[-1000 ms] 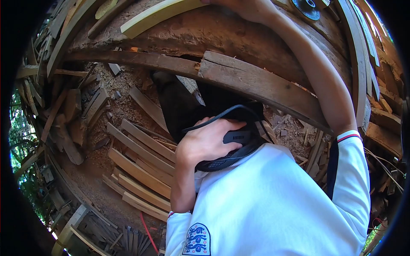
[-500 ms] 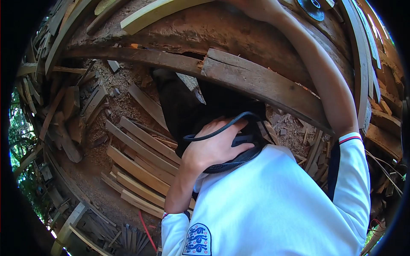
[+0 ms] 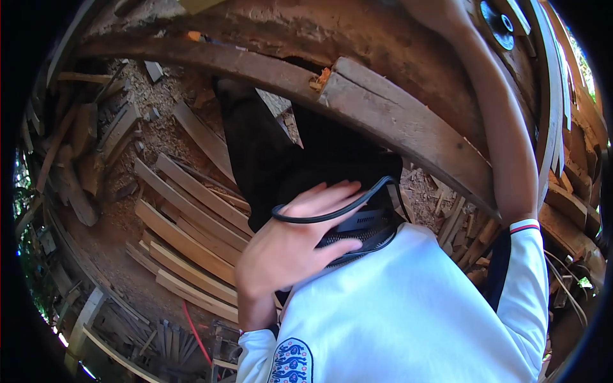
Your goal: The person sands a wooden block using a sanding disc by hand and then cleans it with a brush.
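L hand (image 3: 287,252): fingers loosely spread, thumb apart, no grip seen; contact w/ bag (image 3: 382,239) can't be confirmed. Bag sits below & just beyond fingers; cable (image 3: 313,220) loops across them. Rec.: avoid tugging cable w/ fingers. R hand (image 3: 440,13): fingers out of frame, hold can't be told.

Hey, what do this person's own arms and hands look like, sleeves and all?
The left sleeve and right sleeve are short and white; the right cuff has a thin red and dark blue stripe. Below them, the arms are bare. No glove shows on the left hand or the visible part of the right hand.
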Tool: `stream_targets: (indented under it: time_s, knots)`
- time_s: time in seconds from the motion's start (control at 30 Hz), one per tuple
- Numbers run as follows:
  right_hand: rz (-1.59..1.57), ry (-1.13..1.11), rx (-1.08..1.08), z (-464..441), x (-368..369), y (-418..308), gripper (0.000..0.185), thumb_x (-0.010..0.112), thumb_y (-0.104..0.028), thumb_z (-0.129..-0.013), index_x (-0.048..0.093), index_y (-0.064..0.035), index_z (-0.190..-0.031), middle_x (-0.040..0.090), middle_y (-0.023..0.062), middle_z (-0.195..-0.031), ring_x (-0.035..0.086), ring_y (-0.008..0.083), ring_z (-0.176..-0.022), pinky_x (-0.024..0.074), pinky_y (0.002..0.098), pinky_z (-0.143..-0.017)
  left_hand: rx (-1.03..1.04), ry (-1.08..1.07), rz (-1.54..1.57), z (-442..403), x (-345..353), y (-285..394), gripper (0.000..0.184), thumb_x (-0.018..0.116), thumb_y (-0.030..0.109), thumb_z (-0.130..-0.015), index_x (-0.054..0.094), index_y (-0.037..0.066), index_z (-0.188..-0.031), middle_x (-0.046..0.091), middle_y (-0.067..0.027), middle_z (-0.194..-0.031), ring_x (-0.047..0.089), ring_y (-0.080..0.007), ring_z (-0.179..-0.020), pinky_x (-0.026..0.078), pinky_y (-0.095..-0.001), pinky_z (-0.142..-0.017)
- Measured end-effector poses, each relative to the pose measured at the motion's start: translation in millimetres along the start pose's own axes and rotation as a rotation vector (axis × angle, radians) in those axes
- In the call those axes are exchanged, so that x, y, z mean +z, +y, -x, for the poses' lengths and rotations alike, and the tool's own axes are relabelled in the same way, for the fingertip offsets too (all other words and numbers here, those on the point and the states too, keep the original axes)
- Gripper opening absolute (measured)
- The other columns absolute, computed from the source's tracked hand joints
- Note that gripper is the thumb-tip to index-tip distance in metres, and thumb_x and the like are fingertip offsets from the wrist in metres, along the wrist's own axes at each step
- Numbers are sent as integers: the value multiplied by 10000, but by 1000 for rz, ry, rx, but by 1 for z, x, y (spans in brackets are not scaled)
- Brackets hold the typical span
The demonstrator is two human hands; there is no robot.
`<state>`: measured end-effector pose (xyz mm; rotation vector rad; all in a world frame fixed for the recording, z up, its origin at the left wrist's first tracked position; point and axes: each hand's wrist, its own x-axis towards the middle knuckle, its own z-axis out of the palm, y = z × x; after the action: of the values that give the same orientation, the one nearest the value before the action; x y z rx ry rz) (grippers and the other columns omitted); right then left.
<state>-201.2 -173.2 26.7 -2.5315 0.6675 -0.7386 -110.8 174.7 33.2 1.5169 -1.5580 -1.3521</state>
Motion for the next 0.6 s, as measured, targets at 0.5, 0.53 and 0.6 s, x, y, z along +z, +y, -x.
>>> stream_targets:
  time_s: [0.5,0.53,0.6]
  knots:
    - [-20,-33,3,2,-5,2,374,770,-245,-999,696,-8,-1279,720,99,-1172,682,181,-1087,569,358,-1000,-95,15,-73,53,-1,27,516,806,380,-933,754,-5,-1272,750,-144,-1308,657,-241,-1287,408,-458,-1139]
    - [-24,-37,0,1,-5,2,374,770,-245,-999,696,-8,-1279,720,99,-1172,682,181,-1087,569,358,-1000,-92,12,-79,53,-2,27,512,799,388,-939,758,-5,-1264,753,-142,-1302,663,-232,-1278,400,-466,-1144]
    - [15,-42,-1,1,-7,4,368,765,-246,-1000,698,2,-1264,728,91,-1145,683,176,-1074,566,347,-981,-95,12,-67,54,-2,26,512,796,397,-940,761,-3,-1258,757,-139,-1295,666,-222,-1274,385,-473,-1153]
